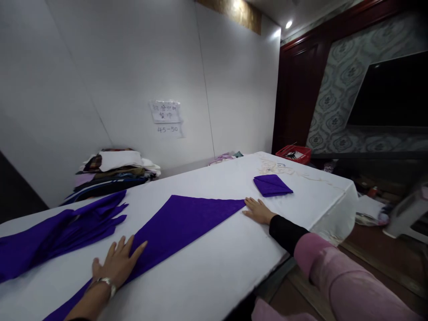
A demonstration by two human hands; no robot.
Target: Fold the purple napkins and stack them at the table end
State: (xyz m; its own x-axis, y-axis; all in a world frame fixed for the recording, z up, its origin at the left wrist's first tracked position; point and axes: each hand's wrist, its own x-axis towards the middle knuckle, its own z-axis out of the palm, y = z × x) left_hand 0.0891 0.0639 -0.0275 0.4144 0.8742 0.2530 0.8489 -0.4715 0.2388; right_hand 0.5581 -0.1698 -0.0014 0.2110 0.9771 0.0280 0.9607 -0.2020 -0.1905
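A purple cloth (187, 223) lies flat in a triangle on the white-covered table, its long straight edge toward me. My left hand (117, 263), with a silver bracelet at the wrist, rests fingers spread on the left part of this cloth. At the cloth's right tip, my right hand (258, 211) lies flat with its fingertips touching the corner. Behind my right hand sits a folded purple cloth (272, 185). More purple cloth (63, 232) lies loosely bunched at the left, beyond my left hand.
Along the wall stands a pile of folded clothes (117, 171) at the back left. A red basket (294, 154) is beyond the table's far right end. A white stool (409, 214) stands on the floor at the right.
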